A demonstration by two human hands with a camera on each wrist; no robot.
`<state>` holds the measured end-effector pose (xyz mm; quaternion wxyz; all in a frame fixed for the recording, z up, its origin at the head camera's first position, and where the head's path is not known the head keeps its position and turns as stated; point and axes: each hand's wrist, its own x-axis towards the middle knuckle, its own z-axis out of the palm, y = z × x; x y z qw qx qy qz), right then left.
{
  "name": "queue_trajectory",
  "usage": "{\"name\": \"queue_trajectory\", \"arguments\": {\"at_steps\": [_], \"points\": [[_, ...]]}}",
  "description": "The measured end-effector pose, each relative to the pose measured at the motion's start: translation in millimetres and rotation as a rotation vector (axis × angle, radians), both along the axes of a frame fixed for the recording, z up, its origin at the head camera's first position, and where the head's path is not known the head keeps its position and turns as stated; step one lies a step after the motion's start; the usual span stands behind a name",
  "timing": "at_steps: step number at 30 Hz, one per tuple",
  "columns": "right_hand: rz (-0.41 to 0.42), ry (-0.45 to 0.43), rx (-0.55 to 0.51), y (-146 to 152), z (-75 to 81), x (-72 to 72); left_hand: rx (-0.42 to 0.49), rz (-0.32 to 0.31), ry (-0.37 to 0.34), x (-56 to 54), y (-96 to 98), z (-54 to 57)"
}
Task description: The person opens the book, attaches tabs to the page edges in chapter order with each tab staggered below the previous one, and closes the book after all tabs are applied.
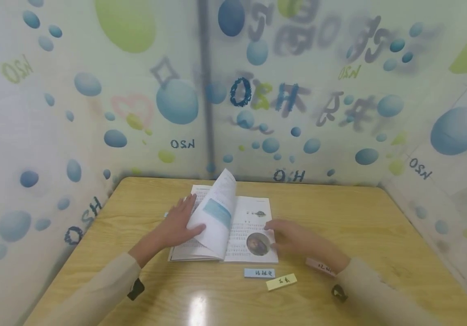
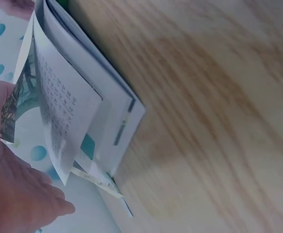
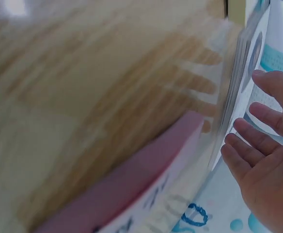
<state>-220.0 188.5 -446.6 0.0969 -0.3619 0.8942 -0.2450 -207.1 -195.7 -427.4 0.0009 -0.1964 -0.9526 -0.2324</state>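
An open book [image 1: 253,231] with printed text and pictures lies on the wooden table, one loose page [image 1: 217,217] standing up in a curl over its left side. My left hand [image 1: 180,224] is at that page, thumb across its lower left part and fingers stretched along the book's left edge. From the left wrist, the same hand [image 2: 15,184] appears beside the raised page [image 2: 59,102], its fingers extended. At the book's right edge is my right hand [image 1: 294,237]; the right wrist view shows its fingers [image 3: 255,138] spread and loosely bent, gripping nothing.
Below the book lie a blue labelled strip [image 1: 259,273] and a yellow one [image 1: 281,281]. A pink strip [image 1: 320,266] is partly under the right forearm. Left of the book, a pale strip [image 2: 98,182] shows in the left wrist view. Patterned walls [image 1: 298,113] enclose the table [image 1: 135,280].
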Motion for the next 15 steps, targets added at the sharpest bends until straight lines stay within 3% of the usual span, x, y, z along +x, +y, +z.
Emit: {"name": "queue_trajectory", "arguments": {"at_steps": [8,15], "points": [[0.092,0.085,0.011,-11,-4.6,3.9,-0.034,0.024,0.048,8.3,-6.1,-12.0],[0.076,0.04,0.091,-19,-3.7,8.7,-0.112,-0.023,0.177,13.3,-0.4,-20.8]]}}
